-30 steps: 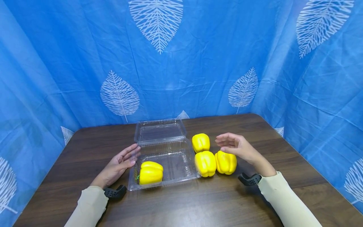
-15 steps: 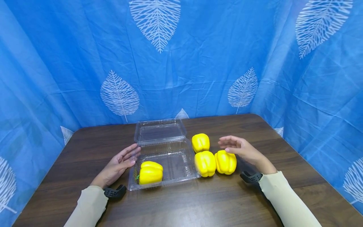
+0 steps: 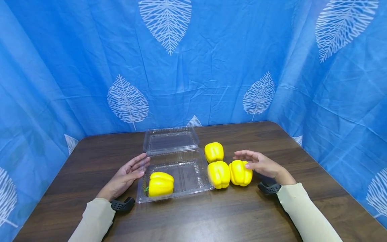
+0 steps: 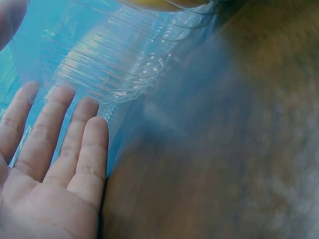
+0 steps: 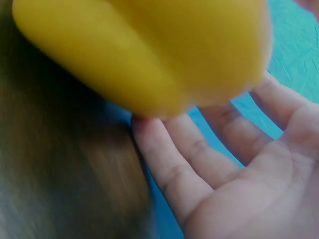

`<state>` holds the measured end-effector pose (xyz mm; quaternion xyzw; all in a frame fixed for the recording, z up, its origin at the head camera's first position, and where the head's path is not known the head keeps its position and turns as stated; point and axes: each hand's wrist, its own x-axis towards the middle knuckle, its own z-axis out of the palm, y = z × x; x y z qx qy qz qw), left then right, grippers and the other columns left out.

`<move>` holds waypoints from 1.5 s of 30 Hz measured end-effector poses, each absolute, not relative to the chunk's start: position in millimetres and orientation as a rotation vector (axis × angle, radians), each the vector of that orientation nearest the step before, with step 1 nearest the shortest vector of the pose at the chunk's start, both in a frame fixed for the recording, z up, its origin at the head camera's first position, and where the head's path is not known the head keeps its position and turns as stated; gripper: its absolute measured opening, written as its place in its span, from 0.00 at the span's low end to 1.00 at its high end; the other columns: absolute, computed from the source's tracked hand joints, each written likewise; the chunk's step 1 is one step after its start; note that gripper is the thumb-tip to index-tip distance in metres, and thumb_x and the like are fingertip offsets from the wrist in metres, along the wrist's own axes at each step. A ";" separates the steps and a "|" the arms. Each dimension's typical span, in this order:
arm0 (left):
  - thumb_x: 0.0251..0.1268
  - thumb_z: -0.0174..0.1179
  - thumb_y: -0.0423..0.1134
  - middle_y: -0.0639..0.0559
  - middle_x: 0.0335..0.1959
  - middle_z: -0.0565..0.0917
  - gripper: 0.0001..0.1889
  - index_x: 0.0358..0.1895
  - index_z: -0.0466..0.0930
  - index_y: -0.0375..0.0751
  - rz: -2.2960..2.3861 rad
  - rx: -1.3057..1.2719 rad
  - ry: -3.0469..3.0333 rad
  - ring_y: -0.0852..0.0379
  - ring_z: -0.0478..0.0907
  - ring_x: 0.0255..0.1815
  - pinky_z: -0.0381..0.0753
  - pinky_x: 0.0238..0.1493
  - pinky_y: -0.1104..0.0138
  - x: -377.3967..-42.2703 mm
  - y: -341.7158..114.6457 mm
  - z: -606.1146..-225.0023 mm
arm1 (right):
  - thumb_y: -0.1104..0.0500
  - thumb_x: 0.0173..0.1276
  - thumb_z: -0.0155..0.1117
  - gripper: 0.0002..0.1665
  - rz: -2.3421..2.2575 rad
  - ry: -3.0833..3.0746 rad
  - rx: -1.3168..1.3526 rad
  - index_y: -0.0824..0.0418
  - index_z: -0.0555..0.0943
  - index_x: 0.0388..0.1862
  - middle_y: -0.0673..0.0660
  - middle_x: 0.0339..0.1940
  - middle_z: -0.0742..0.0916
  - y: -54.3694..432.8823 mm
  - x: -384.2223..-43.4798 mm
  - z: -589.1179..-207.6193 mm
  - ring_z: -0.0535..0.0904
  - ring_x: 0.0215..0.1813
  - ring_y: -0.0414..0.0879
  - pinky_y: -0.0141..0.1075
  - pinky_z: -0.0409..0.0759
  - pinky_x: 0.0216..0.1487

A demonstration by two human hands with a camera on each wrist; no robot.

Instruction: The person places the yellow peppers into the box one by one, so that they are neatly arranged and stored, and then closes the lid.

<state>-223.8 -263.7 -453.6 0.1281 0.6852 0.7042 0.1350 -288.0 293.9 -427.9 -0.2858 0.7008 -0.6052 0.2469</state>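
My left hand [image 3: 125, 176] is at the left wall of a clear plastic clamshell container [image 3: 188, 178], its fingers [image 4: 50, 119] extended against the ribbed side. One yellow bell pepper [image 3: 161, 184] lies inside the container's left part, its green stem toward the left wall. My right hand [image 3: 261, 163] is around the far right side of another yellow bell pepper [image 3: 240, 173], fingers loosely spread and thumb in front. In the right wrist view those fingers [image 5: 174, 169] are partly hidden behind the pepper [image 5: 149, 50]; whether they touch it I cannot tell.
Two more yellow bell peppers, a front one [image 3: 219, 174] and a back one [image 3: 214, 152], sit just right of the container. Its lid [image 3: 171, 137] lies folded back on the dark wooden table [image 3: 193, 222]. A blue leaf-patterned curtain [image 3: 211, 67] surrounds the table's back and sides.
My right hand has come down and slightly right, from above the rightmost pepper to beside it. My left hand, the container and the peppers stay in place.
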 end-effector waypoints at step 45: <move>0.85 0.53 0.33 0.27 0.87 0.49 0.40 0.88 0.39 0.32 2.066 0.408 1.907 0.77 0.74 0.69 0.74 0.70 0.75 -223.2 -266.2 -456.8 | 0.63 0.73 0.72 0.31 -1.536 1.645 -0.888 0.55 0.75 0.73 0.52 0.68 0.84 304.1 -289.6 -437.4 0.84 0.64 0.46 0.40 0.82 0.69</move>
